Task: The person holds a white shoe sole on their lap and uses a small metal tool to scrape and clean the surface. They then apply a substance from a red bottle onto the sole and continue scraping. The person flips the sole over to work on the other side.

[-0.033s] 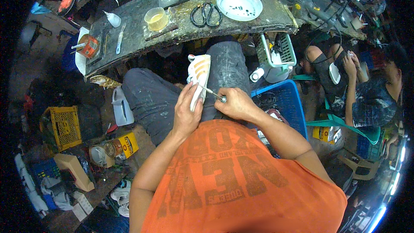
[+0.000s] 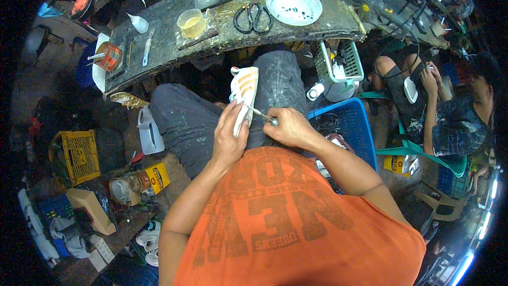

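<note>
The person's left hand [image 2: 229,130] is gripping a white shoe [image 2: 246,86] with tan-orange stripes, fingers over its near part and stripes facing up. The right hand [image 2: 290,126] is closing around the handle of a thin, awl-like tool [image 2: 259,112], whose shaft is slanting leftward to the shoe's side, close to the left fingertips. Whether the tip is piercing or only pressing is too small to tell. The shoe is lying over the person's lap, between the dark-trousered thighs, just beyond an orange shirt [image 2: 286,212].

The step in hand seems to be working the shoe's edge near the sole, perhaps stitching; no thread is clearly showing. The next move is probably calling for a steady left grip, a controlled push or pull of the tool, and fingers clear of its point.

On the far side, a worn table [image 2: 164,42] is carrying a white squeeze bottle [image 2: 138,23], a yellowish cup [image 2: 191,25], black-handled scissors [image 2: 254,17] and a white bowl [image 2: 293,4]. To the right, a blue crate [image 2: 365,122] is standing near the right arm; farther right, another person [image 2: 455,127] is sitting. To the left, a yellow crate [image 2: 79,154] is resting well apart.
</note>
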Motion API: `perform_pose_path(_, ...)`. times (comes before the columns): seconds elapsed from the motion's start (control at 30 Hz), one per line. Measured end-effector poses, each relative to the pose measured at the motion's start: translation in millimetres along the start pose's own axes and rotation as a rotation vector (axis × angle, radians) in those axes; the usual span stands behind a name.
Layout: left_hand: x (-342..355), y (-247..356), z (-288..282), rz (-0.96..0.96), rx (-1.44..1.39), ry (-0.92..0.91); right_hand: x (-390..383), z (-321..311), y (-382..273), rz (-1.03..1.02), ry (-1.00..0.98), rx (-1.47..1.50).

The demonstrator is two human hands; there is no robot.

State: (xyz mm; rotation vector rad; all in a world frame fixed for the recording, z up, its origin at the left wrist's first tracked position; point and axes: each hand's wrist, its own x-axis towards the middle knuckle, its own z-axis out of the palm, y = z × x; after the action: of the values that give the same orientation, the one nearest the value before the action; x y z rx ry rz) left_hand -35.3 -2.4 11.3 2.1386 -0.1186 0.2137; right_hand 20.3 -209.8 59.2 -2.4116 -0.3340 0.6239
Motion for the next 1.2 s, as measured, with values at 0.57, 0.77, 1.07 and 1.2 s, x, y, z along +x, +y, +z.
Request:
perform_pose_path(0.57, -0.7, -4.8, 3.1, 0.014, 0.019, 0.016, -7.9, 5.9, -6.3, -0.049, 0.017, -0.03)
perform_pose_path(0.77, -0.5, -4.6, 3.5, 0.014, 0.024, 0.017, -6.2, 5.7, -6.7, -0.055, 0.02, -0.036)
perform_pose_path(1.07, -0.2, -5.0, 3.2, 0.023, 0.023, 0.009, -6.0, 3.4, -9.2, -0.033, 0.005, -0.036)
perform_pose_path(1.2, -0.4, -5.1, 3.5, 0.011, 0.024, 0.011, -7.3, 4.5, -10.2, -0.058, 0.003, -0.053)
